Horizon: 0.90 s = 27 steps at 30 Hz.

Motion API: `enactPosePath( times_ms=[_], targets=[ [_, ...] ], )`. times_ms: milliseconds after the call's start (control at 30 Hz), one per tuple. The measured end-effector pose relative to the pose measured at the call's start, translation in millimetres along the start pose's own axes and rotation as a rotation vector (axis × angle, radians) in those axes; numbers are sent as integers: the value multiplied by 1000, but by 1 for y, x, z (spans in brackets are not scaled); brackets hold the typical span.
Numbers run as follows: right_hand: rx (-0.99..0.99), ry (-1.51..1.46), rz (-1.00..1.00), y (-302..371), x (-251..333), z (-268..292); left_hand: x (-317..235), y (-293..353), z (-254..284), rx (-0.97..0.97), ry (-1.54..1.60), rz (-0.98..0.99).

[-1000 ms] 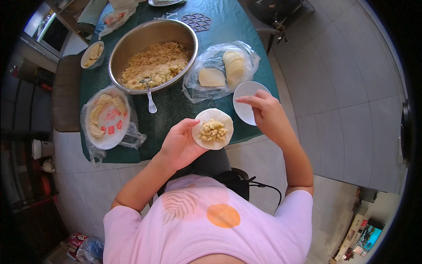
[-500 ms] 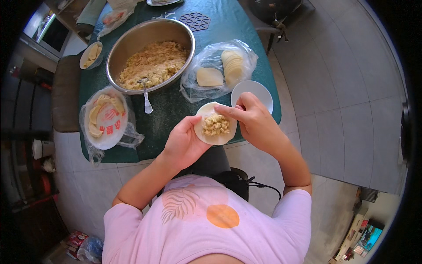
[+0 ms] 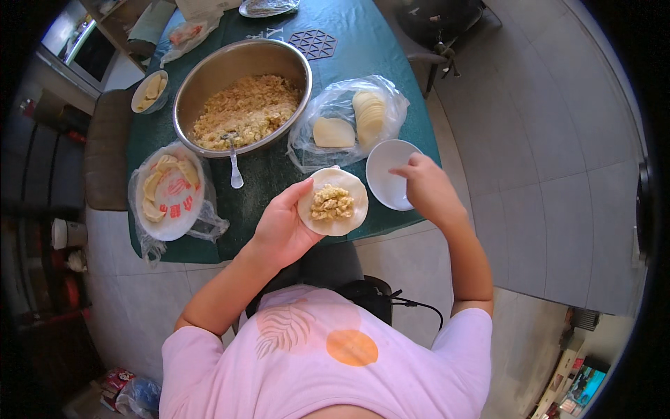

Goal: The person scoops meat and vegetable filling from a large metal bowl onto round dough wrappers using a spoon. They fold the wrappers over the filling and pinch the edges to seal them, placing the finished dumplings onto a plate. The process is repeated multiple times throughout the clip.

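My left hand holds a round dumpling wrapper, thumb on its rim, the other fingers mostly hidden beneath. A mound of pale chopped filling sits in the wrapper's middle. My right hand is over the white bowl, index finger stretched out and the other fingers curled, holding nothing; the bowl's contents cannot be made out. Beyond the bowl, a stack of wrappers and one loose wrapper lie on a clear plastic bag.
A large metal basin of filling stands at the back, with a spoon over its near rim. Several folded dumplings lie on a plastic-covered plate at left. A small bowl and a dark lattice mat are farther back.
My right hand has left the wrapper's far edge and moved right, over the white bowl. The left hand with the wrapper has shifted slightly left and nearer.
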State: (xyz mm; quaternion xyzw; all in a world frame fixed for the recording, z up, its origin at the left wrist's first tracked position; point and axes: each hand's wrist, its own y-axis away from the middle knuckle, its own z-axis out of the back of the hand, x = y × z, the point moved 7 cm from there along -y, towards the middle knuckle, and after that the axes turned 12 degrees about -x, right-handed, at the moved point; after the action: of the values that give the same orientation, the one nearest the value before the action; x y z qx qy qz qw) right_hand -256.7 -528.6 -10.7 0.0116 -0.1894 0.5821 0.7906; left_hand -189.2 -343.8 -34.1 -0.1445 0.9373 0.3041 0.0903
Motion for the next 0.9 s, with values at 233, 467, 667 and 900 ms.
enactPosePath(
  times_ms=[233, 467, 667, 900],
  targets=[
    [-131, -464, 255, 5, 73, 48, 8, 1, -19, 155, 0, 116],
    [-169, -480, 262, 22, 65, 57, -3, -1, -20, 97, -31, 24],
    [-220, -447, 219, 21, 66, 52, 0, -2, -23, 84, -12, 48],
    [-276, -631, 202, 27, 64, 54, -9, -1, -21, 48, 7, -2]
  ],
)
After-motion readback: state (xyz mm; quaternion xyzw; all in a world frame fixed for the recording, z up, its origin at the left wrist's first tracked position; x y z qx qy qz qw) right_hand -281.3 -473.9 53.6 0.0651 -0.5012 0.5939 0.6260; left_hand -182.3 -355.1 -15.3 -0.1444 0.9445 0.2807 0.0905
